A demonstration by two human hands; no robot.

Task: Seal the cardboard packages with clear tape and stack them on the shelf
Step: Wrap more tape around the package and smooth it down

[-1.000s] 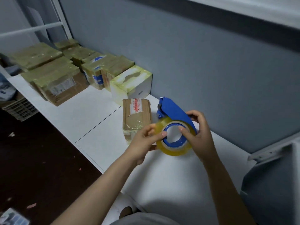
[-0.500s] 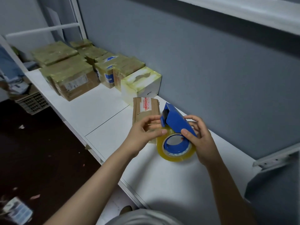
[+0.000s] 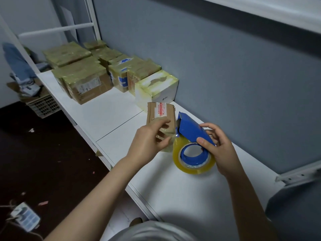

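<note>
Beside the package (image 3: 160, 115), the right hand (image 3: 221, 146) curls round the tape dispenser (image 3: 192, 132), likely steadying it while the left hand (image 3: 147, 143) pinches out tape (image 3: 196, 168).

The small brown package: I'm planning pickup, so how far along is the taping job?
Done: taped packages stand grouped far along the shelf, a white box nearest. In hand: the right hand holds the blue dispenser while the left hand pinches its tape over the small brown package, apparently partly wrapped. Left: finish sealing it and stack it.
</note>
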